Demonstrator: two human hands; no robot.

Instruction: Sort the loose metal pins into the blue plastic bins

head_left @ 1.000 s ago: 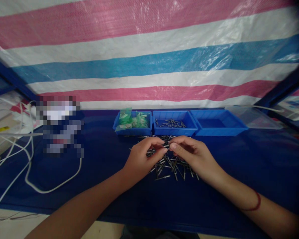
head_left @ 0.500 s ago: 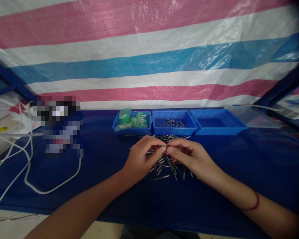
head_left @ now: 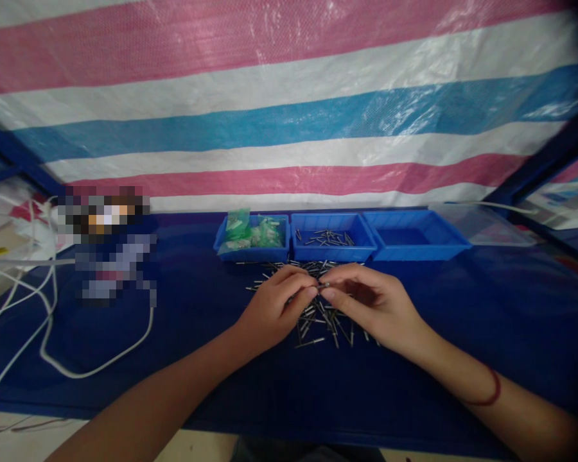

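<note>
My left hand (head_left: 279, 301) pinches one end of a small thin metal rod (head_left: 324, 285) between thumb and forefinger. The thumb and forefinger of my right hand (head_left: 378, 305) close around the rod's other end, and the fingertips of both hands nearly meet. Below the hands, a loose pile of similar rods (head_left: 309, 326), dark with silvery ends, is spread over the blue table; the hands cover part of it. The rod's exact kind is too small to make out.
Behind the pile stand three blue bins: one with green plastic bags (head_left: 268, 232), a middle bin (head_left: 334, 253) holding several rods, and a right bin (head_left: 417, 250). A clear plastic sheet (head_left: 486, 224) lies beside it. White cables (head_left: 96, 374) run across the table's left side.
The rod has shifted between my fingertips, and more of it shows toward my right hand. My right fingertips have parted slightly. The whole view has moved a little.
</note>
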